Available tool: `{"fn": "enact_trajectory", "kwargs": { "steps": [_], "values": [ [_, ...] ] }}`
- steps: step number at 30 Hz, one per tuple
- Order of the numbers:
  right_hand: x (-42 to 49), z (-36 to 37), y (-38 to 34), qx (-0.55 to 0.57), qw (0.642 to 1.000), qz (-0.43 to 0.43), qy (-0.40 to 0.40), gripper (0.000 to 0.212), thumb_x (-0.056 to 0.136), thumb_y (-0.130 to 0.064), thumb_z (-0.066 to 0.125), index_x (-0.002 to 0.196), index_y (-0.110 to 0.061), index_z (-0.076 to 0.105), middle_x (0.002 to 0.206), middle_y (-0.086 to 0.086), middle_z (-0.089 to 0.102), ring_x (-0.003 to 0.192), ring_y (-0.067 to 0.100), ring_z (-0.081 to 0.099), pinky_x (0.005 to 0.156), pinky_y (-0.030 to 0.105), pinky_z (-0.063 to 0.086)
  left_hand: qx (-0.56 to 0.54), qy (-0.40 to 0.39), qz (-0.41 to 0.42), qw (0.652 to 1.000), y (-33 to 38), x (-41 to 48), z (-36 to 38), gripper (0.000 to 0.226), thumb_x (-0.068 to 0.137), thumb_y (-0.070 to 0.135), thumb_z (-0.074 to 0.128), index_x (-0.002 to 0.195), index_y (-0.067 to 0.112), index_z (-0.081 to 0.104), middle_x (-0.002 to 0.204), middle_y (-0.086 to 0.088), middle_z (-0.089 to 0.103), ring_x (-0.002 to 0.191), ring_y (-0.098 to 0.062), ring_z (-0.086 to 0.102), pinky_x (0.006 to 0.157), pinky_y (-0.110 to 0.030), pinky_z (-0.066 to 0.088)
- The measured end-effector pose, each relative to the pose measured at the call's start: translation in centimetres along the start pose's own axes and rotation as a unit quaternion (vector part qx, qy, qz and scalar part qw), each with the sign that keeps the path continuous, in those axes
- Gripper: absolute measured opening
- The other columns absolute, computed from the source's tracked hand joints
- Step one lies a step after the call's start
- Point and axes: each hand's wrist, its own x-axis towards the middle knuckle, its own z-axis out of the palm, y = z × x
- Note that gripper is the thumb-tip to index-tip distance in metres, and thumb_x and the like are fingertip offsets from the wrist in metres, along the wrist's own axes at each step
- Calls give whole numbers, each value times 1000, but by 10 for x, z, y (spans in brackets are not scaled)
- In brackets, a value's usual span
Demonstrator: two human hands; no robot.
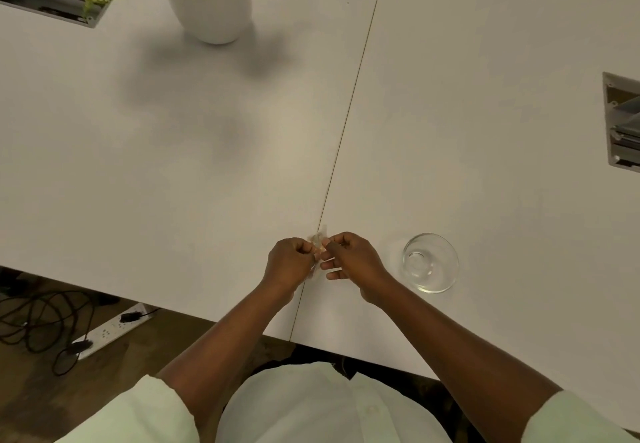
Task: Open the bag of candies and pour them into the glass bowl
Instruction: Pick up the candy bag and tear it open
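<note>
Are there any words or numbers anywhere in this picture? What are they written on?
None can be read.
The candy bag, pinched between the left hand and the right hand, is too small and blurred to show print.
Glass bowl, plant pot, power strip: no readable text.

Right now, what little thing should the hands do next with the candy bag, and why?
Probably pull the pinched top apart to tear it open. The left hand and right hand both grip the small candy bag above the table, and the glass bowl beside the right hand looks empty.
</note>
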Motion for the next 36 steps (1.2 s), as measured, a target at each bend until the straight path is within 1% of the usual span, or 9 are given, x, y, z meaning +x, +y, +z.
{"fn": "enact_trajectory", "kwargs": {
  "steps": [4,9,11,15,19,23,29,32,36],
  "values": [
    [-1,-2,-2,-3,1000,4,-9,29,96,-37,66,106,-9,67,98,12,77,89,28,77,71,35,64,-6,-15,-26,1000,5,0,1,17,88,6,72,73,12,68,80,-9,72,76,-24,68,76,-42,60],
    [-4,-8,-3,-25,999,-2,-23,36,91,-39,72,106,-7,66,93,8,79,86,23,77,70,35,64,-61,-79,-56,993,9,-2,-4,10,84,0,75,80,-1,66,78,-19,67,71,-27,63,59,-29,54],
    [-4,-10,-2,-37,999,-6,-29,30,92,-33,72,103,-5,66,86,6,77,82,20,76,71,36,64,-70,-97,-53,991,8,-3,-4,12,83,0,76,81,0,64,79,-21,66,74,-29,63,58,-27,54],
    [-2,-13,1,-45,998,-16,-38,16,95,-18,65,101,-4,67,80,5,71,79,19,72,73,38,63,-66,-128,-53,988,5,-3,0,21,79,5,81,75,4,61,70,-13,65,67,-25,64,61,-30,57],
    [1,-17,3,-53,998,-24,-39,12,95,-15,62,99,-5,65,85,10,69,78,18,69,71,34,63,-78,-145,-55,985,2,-2,2,21,80,9,82,79,3,61,70,-14,67,63,-25,64,64,-34,59],
    [4,-18,6,-65,997,-36,-22,5,96,-13,61,96,-10,64,97,19,73,83,22,74,67,31,61,-103,-126,-85,983,3,-3,1,22,83,8,80,78,6,59,72,-14,65,63,-25,63,60,-34,59],
    [4,-17,9,-82,995,-52,-5,7,96,-11,57,93,-12,63,99,18,73,79,18,74,65,29,62,-160,-121,-115,973,4,-6,3,11,90,6,72,90,-1,62,79,-17,67,63,-24,63,55,-30,58],
    [3,-17,9,-79,996,-49,-13,10,98,-11,54,92,-12,61,97,15,73,79,17,73,68,31,61,-131,-110,-92,981,2,-7,5,10,94,2,64,100,-5,66,83,-17,69,65,-24,65,54,-28,58],
    [1,-16,10,-61,997,-40,-18,11,100,-14,55,98,-6,62,92,10,73,81,18,73,70,32,62,-40,-81,-27,996,1,-7,6,6,90,3,68,96,0,69,79,-12,70,62,-19,66,57,-26,60]
  ]
}}
